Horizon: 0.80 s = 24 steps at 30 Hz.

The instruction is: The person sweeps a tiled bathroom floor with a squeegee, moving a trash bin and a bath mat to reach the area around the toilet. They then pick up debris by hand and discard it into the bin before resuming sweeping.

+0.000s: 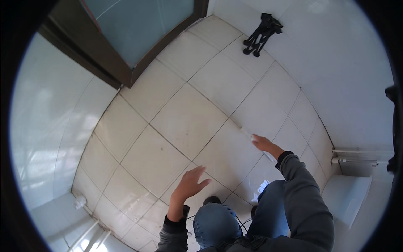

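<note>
My right hand (263,144) is closed around a slim, pale stick-like tool (246,131). Its thin far end points up and left, close to a grout line between the floor tiles; whether it touches the floor I cannot tell. The other end, below my hand, looks whitish, and its exact kind is not clear. My left hand (191,183) hangs above the tiled floor (189,119) with fingers apart and nothing in it. A crumpled white piece (263,186), perhaps paper or plastic, shows beside my right knee.
A brown-framed door with frosted glass (144,28) stands at upper left. A black folded stand or stool (263,34) leans by the right wall. White pipes (355,151) and a white tub (344,192) are at right. More pipes (85,234) run along the lower left wall.
</note>
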Each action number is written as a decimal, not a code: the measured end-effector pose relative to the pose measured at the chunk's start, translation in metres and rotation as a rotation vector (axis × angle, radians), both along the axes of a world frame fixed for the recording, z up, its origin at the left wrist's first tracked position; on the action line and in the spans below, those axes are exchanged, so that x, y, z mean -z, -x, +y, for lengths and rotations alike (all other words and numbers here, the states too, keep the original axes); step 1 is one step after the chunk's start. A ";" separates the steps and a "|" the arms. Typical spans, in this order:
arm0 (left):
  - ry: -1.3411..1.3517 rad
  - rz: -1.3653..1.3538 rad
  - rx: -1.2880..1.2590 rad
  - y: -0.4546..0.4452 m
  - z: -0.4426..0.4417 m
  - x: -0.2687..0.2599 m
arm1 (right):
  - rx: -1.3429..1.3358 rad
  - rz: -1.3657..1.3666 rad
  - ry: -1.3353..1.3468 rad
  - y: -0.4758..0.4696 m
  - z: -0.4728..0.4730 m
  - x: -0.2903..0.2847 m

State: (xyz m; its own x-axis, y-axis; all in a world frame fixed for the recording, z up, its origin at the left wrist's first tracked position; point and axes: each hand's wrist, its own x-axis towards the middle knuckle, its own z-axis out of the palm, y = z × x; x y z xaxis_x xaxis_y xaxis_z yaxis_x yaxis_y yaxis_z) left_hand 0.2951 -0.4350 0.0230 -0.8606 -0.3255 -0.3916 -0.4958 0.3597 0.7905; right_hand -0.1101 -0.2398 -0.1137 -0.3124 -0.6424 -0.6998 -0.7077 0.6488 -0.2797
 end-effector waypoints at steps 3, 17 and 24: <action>0.008 -0.030 -0.034 0.002 -0.021 -0.004 | -0.093 -0.074 0.007 -0.009 0.016 -0.022; 0.130 -0.103 0.065 0.076 -0.049 0.011 | 1.204 0.091 0.277 0.196 0.052 0.026; 0.187 -0.133 0.040 0.113 -0.043 0.036 | 0.654 0.356 0.212 0.173 -0.014 0.095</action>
State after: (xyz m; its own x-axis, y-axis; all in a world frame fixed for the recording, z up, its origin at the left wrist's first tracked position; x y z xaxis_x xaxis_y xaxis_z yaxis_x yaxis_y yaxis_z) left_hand 0.1817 -0.4780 -0.0133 -0.8193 -0.3695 -0.4385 -0.5733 0.5152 0.6371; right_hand -0.2835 -0.2542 -0.2089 -0.8575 -0.3590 -0.3686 -0.2699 0.9237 -0.2720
